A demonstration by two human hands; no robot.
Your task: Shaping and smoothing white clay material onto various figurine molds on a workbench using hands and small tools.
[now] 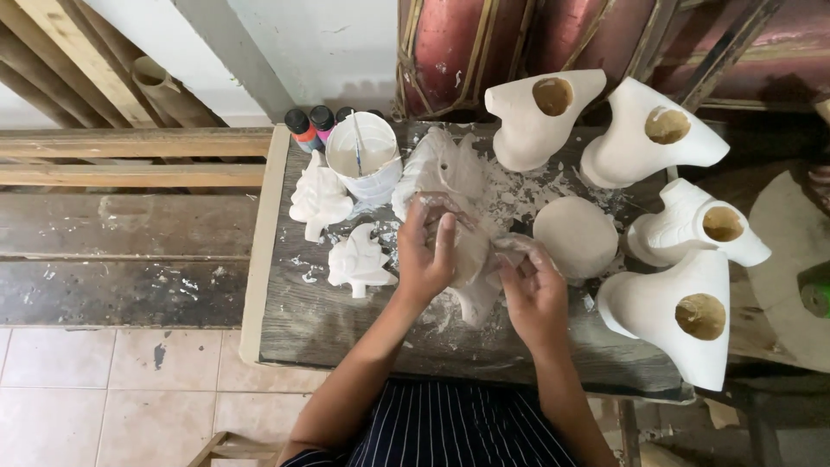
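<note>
1. The plaster fish [450, 186] lies on the wooden table [346, 333], long axis running from near my body up toward the white cup [365, 156], tail end nearest me.
2. My left hand [425, 255] is bent over it, fingers curled, clenched on its left flank.
3. My right hand [534, 290] grips its lower right edge.
4. The fish sits between both palms, mostly above my grip. Leaf castings [359, 259] lie just left.

Four white hollow plaster casts [650, 134] line the worktable's [294, 329] right edge and far right corner. A round disc [575, 235] lies beside them. A white bucket [364, 156], paint bottles [309, 126] and two leaf-shaped casts [320, 195] occupy the far left corner.
</note>
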